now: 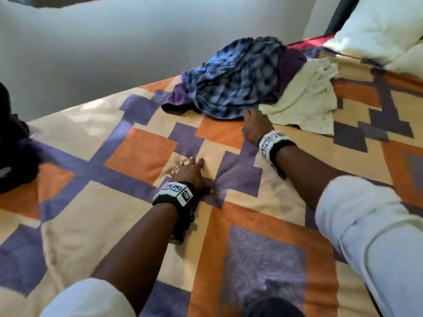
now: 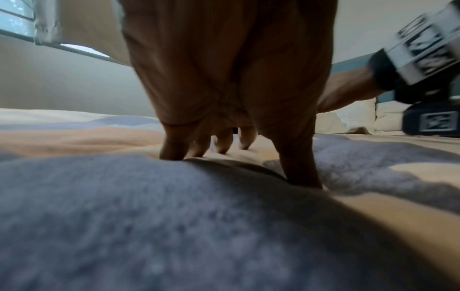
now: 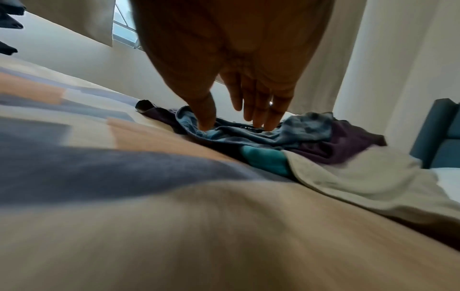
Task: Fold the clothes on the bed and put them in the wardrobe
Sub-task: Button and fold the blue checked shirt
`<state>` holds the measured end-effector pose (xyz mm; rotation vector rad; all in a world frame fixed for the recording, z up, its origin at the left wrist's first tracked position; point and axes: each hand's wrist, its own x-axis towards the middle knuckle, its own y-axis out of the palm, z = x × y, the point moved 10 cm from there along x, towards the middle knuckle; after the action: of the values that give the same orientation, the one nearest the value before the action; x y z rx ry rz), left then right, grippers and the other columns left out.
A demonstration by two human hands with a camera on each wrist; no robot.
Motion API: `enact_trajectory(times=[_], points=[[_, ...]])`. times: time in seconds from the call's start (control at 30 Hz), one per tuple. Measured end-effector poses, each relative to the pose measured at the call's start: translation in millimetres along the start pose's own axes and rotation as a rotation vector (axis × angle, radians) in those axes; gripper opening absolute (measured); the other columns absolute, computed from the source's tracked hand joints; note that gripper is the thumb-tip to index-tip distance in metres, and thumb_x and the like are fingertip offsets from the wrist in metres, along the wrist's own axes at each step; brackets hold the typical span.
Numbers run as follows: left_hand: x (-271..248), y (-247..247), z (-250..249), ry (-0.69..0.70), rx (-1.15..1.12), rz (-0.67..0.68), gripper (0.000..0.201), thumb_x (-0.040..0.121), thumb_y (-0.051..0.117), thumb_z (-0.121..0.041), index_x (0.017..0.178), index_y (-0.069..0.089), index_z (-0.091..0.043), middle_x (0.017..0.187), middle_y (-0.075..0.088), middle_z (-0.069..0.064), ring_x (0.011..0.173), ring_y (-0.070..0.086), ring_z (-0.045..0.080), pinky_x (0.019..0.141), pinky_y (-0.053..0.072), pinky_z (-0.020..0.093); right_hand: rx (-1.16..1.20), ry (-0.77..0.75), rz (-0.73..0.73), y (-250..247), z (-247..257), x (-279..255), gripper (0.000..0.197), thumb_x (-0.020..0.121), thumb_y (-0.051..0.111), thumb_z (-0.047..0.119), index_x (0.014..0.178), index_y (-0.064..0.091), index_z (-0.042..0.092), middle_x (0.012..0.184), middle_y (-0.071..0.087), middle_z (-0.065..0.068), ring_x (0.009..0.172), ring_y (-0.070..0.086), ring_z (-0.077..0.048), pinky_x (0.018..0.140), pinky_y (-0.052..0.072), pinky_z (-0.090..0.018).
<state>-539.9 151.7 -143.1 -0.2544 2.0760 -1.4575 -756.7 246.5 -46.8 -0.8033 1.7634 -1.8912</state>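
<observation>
The bed (image 1: 142, 154) is covered by a blanket (image 1: 258, 255) patterned in orange, purple and cream blocks. A heap of clothes lies directly on it toward the far side: a blue checked garment (image 1: 235, 81) on top, a dark purple garment (image 1: 290, 65) beneath it, and a cream garment (image 1: 306, 104) spread flat just beside. White pillows (image 1: 377, 28) occupy the head end. A dark item (image 1: 16, 154) at the left edge is possibly more clothing.

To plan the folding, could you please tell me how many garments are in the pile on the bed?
3 show: a blue plaid shirt on top, a purple garment beneath it, and a cream garment at the pile's right. More may be hidden underneath.
</observation>
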Motion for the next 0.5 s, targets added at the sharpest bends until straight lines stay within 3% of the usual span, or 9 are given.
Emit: enact_trajectory(times=[0.1,0.17,0.23,0.3,0.37,0.43,0.5], points=[[5,5,6,0.026,-0.035,0.015,0.122,0.06,0.084,-0.058,0.156,0.015,-0.027,0.165,0.01,0.006,0.149,0.012,0.041,0.114,0.026,0.062,-0.059,-0.045,0.1,17,26,43,0.077,0.093,0.062,0.033,0.152,0.017,0.013,0.159,0.017,-0.012,0.145,0.017,-0.035,0.114,0.026,-0.052],[4,8,9,0.034,-0.066,0.015,0.121,0.062,0.085,-0.057,0.157,0.014,-0.029,0.166,0.008,0.004,0.15,0.009,0.039,0.115,0.024,0.061,-0.1,0.006,0.186,29,27,62,0.069,0.096,0.056,0.034,0.153,0.02,0.018,0.161,0.013,-0.012,0.148,0.01,-0.035,0.118,0.016,-0.054],[3,10,12,0.029,-0.097,0.017,0.123,0.061,0.085,-0.057,0.157,0.013,-0.031,0.166,0.006,0.002,0.151,0.006,0.037,0.116,0.022,0.061,-0.103,0.02,0.189,26,25,71,0.044,0.099,0.047,0.025,0.142,0.045,0.017,0.15,0.038,-0.016,0.14,0.031,-0.036,0.115,0.024,-0.053],[0,8,10,0.03,-0.127,0.022,0.123,0.062,0.086,-0.055,0.157,0.012,-0.032,0.166,0.003,0.0,0.152,0.002,0.034,0.116,0.019,0.062,-0.046,0.014,0.153,14,24,72,0.03,0.098,0.043,0.014,0.119,0.063,0.009,0.126,0.061,-0.018,0.117,0.055,-0.037,0.102,0.041,-0.048],[-5,6,8,0.028,-0.147,0.029,0.121,0.064,0.086,-0.053,0.157,0.011,-0.032,0.166,0.002,-0.001,0.152,0.0,0.033,0.117,0.014,0.064,0.017,0.002,0.17,8,28,59,0.026,0.096,0.044,0.011,0.11,0.065,0.005,0.117,0.065,-0.02,0.106,0.061,-0.038,0.089,0.049,-0.042],[-12,2,5,0.02,-0.164,0.025,0.122,0.065,0.085,-0.053,0.157,0.009,-0.029,0.166,0.0,-0.002,0.152,-0.001,0.032,0.118,0.009,0.063,0.014,-0.026,0.23,9,40,32,0.026,0.095,0.045,0.012,0.11,0.065,0.004,0.115,0.064,-0.021,0.105,0.061,-0.037,0.078,0.047,-0.037],[-23,-7,3,-0.005,-0.161,0.006,0.121,0.067,0.083,-0.054,0.157,0.01,-0.021,0.166,0.003,0.0,0.152,0.002,0.032,0.119,0.007,0.06,-0.011,-0.067,0.274,8,58,-4,0.026,0.093,0.045,0.013,0.109,0.065,0.004,0.115,0.065,-0.021,0.104,0.062,-0.037,0.078,0.048,-0.037]])
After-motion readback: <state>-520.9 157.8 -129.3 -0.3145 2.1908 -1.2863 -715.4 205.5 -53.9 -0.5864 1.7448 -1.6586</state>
